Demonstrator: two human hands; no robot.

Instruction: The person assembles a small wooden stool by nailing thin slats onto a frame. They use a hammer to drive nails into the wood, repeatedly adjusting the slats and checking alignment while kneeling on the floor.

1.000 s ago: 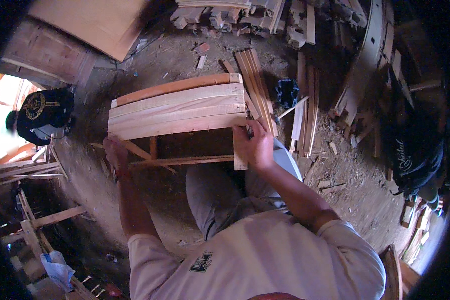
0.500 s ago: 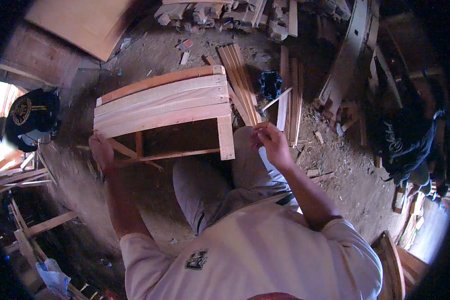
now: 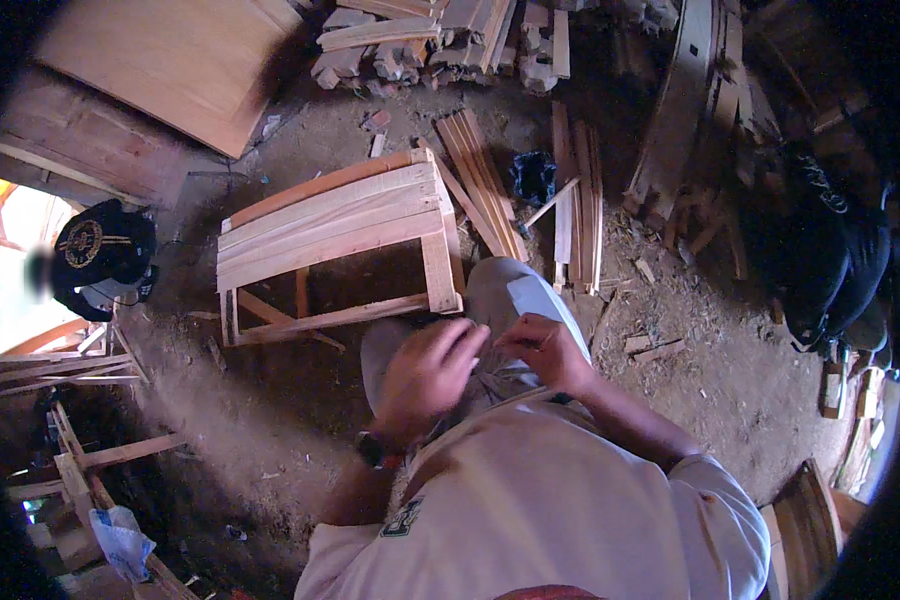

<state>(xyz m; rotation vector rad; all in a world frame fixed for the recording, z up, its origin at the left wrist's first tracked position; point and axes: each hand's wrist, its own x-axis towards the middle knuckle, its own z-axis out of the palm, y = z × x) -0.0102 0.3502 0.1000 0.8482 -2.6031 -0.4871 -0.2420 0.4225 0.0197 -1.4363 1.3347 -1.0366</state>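
My left hand (image 3: 435, 368), a dark watch on its wrist, is over my lap with its fingers stretched toward my right hand (image 3: 550, 352). The right fingers are pinched together; whatever they hold, if anything, is too small to make out. Just beyond my knees stands a wooden frame (image 3: 330, 225), like a small bench, with pale planks side by side across its top. A reddish strip (image 3: 320, 190) runs along its far edge, and a lower rail (image 3: 340, 318) joins its near legs. Neither hand touches the frame.
A hammer (image 3: 552, 204) lies by narrow boards (image 3: 583, 200) and a black object (image 3: 533, 178). More strips (image 3: 475, 175) lie behind the frame. Stacked lumber (image 3: 420, 45) is at the back, a large panel (image 3: 170, 65) at far left. A person in black (image 3: 105, 250) is at left.
My left hand has let go of the frame's left end and come in beside my right hand over my lap. The view has shifted slightly.
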